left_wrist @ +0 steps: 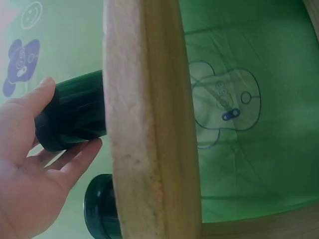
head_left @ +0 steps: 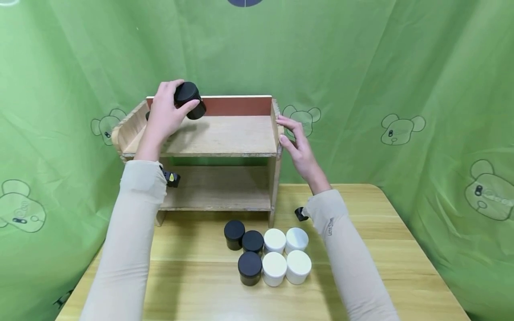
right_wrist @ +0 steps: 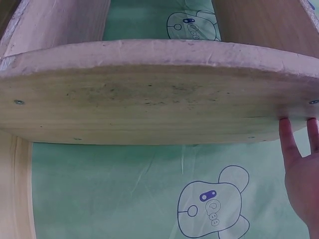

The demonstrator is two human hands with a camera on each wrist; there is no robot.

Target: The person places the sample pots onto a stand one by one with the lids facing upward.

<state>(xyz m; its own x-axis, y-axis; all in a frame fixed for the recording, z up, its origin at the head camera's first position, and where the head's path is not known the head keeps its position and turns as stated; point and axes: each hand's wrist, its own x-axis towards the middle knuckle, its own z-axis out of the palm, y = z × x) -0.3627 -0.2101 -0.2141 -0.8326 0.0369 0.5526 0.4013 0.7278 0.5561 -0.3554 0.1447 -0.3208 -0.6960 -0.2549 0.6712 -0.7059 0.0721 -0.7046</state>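
My left hand [head_left: 163, 111] grips a black jar [head_left: 188, 92] over the upper board of a small wooden shelf [head_left: 237, 133], thumb on the near side. In the left wrist view the held jar [left_wrist: 72, 112] is tilted and partly hidden by the shelf's board edge. A second black jar [left_wrist: 101, 206] shows below it, on the shelf's left part; in the head view it is almost wholly behind my hand. On the other side, my right hand [head_left: 301, 154] rests its fingertips against the shelf's right side panel [right_wrist: 164, 99], fingers spread.
In front of the shelf, three black jars [head_left: 250, 267] and several white jars [head_left: 275, 267] stand grouped on the wooden table [head_left: 201, 285]. The shelf has a lower board [head_left: 217, 187] as well. A green curtain [head_left: 341, 67] hangs behind and at both sides.
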